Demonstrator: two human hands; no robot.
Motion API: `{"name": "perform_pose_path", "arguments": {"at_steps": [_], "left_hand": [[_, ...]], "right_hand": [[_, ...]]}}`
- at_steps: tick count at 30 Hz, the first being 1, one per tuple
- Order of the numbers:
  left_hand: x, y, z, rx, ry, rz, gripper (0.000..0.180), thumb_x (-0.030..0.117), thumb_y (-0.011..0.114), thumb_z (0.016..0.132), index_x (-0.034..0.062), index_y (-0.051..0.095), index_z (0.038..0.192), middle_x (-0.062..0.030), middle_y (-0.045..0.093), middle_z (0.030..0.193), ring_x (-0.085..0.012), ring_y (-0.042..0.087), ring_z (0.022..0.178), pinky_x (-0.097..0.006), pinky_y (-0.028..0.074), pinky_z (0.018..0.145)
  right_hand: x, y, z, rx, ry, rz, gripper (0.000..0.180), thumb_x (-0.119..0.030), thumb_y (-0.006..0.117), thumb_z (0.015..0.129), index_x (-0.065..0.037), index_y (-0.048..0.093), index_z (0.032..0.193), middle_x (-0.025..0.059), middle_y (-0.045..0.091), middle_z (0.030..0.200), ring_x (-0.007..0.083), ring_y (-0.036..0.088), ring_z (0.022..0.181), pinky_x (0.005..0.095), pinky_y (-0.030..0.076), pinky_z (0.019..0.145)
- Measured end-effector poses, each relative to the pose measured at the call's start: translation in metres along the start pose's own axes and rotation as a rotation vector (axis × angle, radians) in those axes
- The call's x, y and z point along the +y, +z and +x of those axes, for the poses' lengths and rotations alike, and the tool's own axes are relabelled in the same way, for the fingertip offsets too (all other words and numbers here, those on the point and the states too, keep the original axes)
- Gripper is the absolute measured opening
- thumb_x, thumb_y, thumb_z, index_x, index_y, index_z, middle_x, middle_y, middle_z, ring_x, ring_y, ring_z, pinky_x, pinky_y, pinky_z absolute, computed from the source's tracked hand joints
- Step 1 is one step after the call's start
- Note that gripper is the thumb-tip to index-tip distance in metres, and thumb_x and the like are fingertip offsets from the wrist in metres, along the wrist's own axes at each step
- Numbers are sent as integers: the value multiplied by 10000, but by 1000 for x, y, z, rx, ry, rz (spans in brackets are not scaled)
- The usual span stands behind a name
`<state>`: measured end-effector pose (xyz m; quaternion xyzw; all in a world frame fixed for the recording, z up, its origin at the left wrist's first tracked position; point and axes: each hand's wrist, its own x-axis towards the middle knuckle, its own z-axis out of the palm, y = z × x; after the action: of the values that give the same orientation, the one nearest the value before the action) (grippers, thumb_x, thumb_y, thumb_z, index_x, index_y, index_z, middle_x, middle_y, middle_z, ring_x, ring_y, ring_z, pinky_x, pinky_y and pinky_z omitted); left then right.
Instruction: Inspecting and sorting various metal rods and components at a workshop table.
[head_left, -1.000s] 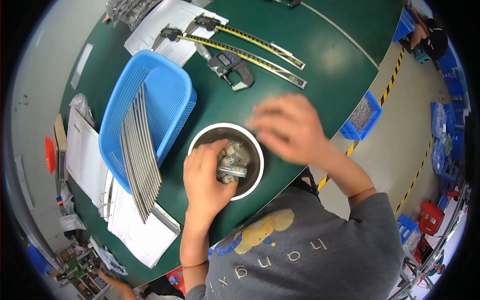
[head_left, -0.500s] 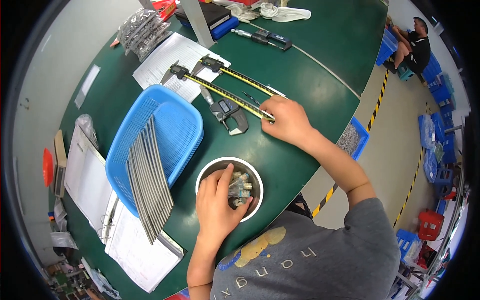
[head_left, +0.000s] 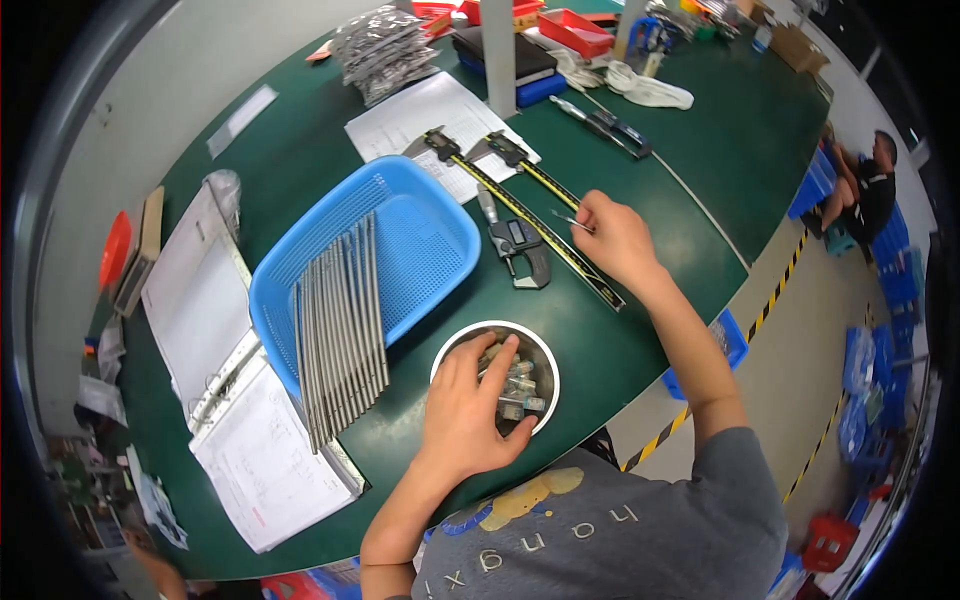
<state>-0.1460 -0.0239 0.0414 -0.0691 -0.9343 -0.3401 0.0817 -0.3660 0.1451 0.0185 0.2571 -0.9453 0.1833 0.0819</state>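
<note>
My left hand [head_left: 465, 405] is at a round steel bowl [head_left: 546, 352], its fingers spread over the rim and inside, thumb apart. Small clear cylinders [head_left: 518, 385] with pale ends lie in the bowl beside the fingers. My right hand [head_left: 620, 240] is closed in a pinch around thin pointed tweezers [head_left: 573, 221], raised near the end of the shorter digital caliper [head_left: 545, 178]. A longer digital caliper [head_left: 530, 217] lies just left of that hand, and a digital micrometer [head_left: 520, 248] rests between it and the basket.
A blue plastic basket [head_left: 440, 225] at left holds several long metal rods [head_left: 340, 330] sticking over its near edge. An open binder [head_left: 270, 450] lies left of it. Paper sheets [head_left: 400, 120], a second micrometer [head_left: 605, 125] and white gloves [head_left: 650, 88] are farther back. Another person [head_left: 868, 200] sits at far right.
The view has turned, so the table shifts right in the picture. My right hand has picked up the tweezers from beside the calipers. My left hand stays at the bowl, thumb farther from the cylinders.
</note>
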Motion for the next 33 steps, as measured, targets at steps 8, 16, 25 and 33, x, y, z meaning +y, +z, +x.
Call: {"name": "perform_pose_path", "arguments": {"at_steps": [8, 16, 25, 33], "left_hand": [[-10, 6, -9, 100, 101, -11, 650, 226, 713, 651, 36, 516, 1241, -195, 461, 1258, -384, 436, 1188, -462, 358, 982], [-10, 14, -27, 181, 130, 4, 611, 305, 702, 665, 53, 554, 1202, -198, 478, 1256, -405, 429, 1206, -514, 322, 993], [-22, 15, -41, 131, 65, -72, 714, 387, 691, 694, 53, 474, 1288, -203, 381, 1343, -416, 293, 1309, -619, 171, 1051], [-14, 12, -37, 132, 242, -249, 679, 312, 672, 731, 39, 441, 1307, -196, 387, 1355, -386, 324, 1314, -535, 248, 1059]], "right_hand": [[6, 27, 41, 126, -21, 292, 152, -200, 574, 844, -68, 599, 916, 91, 630, 826, 298, 626, 766, 397, 491, 661], [-6, 68, 98, 174, -51, -113, 296, -318, 699, 750, -60, 618, 869, 109, 584, 897, 293, 599, 879, 419, 522, 691], [-38, 23, 17, -59, -148, 424, 237, -283, 647, 804, -72, 644, 911, 93, 571, 798, 251, 591, 713, 374, 469, 627], [-38, 1, -86, -410, -29, 747, 191, -154, 604, 861, 3, 648, 960, 120, 618, 823, 224, 608, 737, 328, 466, 655]]}}
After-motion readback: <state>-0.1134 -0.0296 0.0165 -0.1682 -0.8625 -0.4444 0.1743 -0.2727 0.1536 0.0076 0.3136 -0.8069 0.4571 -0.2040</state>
